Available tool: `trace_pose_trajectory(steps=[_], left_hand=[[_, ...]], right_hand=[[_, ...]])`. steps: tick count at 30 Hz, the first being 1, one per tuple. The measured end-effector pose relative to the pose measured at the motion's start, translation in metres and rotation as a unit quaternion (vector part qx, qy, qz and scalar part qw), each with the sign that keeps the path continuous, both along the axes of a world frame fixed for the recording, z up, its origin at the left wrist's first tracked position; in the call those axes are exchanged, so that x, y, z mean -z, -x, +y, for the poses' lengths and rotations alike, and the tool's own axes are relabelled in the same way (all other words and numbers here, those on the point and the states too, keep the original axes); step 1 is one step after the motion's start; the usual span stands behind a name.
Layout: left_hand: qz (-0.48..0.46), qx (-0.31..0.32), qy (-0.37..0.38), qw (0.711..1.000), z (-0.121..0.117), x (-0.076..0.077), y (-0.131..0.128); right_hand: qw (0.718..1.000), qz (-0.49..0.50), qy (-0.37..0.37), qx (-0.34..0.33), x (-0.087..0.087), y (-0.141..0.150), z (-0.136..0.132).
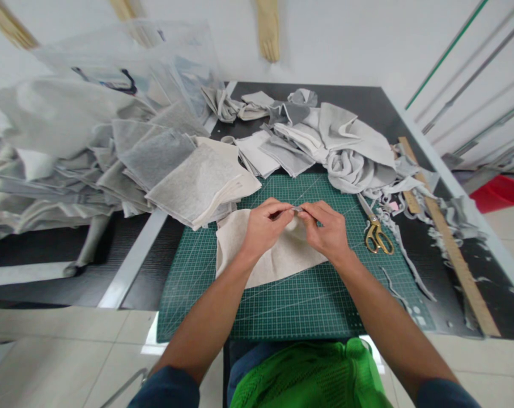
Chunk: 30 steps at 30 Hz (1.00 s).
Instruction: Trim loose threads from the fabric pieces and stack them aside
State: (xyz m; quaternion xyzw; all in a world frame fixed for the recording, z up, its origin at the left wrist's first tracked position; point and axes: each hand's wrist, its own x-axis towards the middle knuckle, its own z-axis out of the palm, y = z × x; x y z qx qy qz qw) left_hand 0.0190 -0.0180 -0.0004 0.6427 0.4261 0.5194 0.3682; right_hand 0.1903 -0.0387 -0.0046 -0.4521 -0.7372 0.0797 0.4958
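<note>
A beige piece of fabric (265,269) lies on the green cutting mat (277,317) in front of me. My left hand (268,224) is closed in a pinch at the far edge of this fabric. Opposite it, my right hand (327,228) pinches the same edge, with the fingertips of both hands almost meeting. A small greyish fold of cloth shows between them; its exact shape is hidden by the fingers. To the right of my right hand, gold-handled scissors (379,238) rest on the mat with their blades pointing away.
Stacked grey and beige fabric pieces (197,181) crowd the left, before a clear plastic bin (184,62). More folded cloth (354,141) lies at the back. Fabric scraps (410,272) and a wooden ruler (456,260) line the right side. A red basin (501,192) stands beyond the table.
</note>
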Motion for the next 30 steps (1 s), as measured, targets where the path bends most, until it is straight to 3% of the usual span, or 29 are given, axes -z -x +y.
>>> trace_pose_trajectory(steps=[8, 18, 25, 30], left_hand=[[-0.009, 0.024, -0.012, 1.000, 0.003, 0.006, 0.003], [-0.121, 0.038, 0.051, 0.991, 0.003, 0.007, -0.003], [-0.135, 0.027, 0.052, 0.989, 0.000, 0.003, -0.004], [-0.182, 0.062, 0.080, 0.978, 0.000, 0.003, -0.003]], right_hand=[[0.986, 0.120, 0.088, 0.070, 0.009, -0.008, 0.007], [0.973, 0.162, 0.166, 0.009, 0.005, -0.005, 0.005], [0.990, 0.076, 0.119, -0.011, 0.002, -0.005, 0.003], [0.994, 0.049, 0.092, -0.015, 0.001, -0.001, 0.001]])
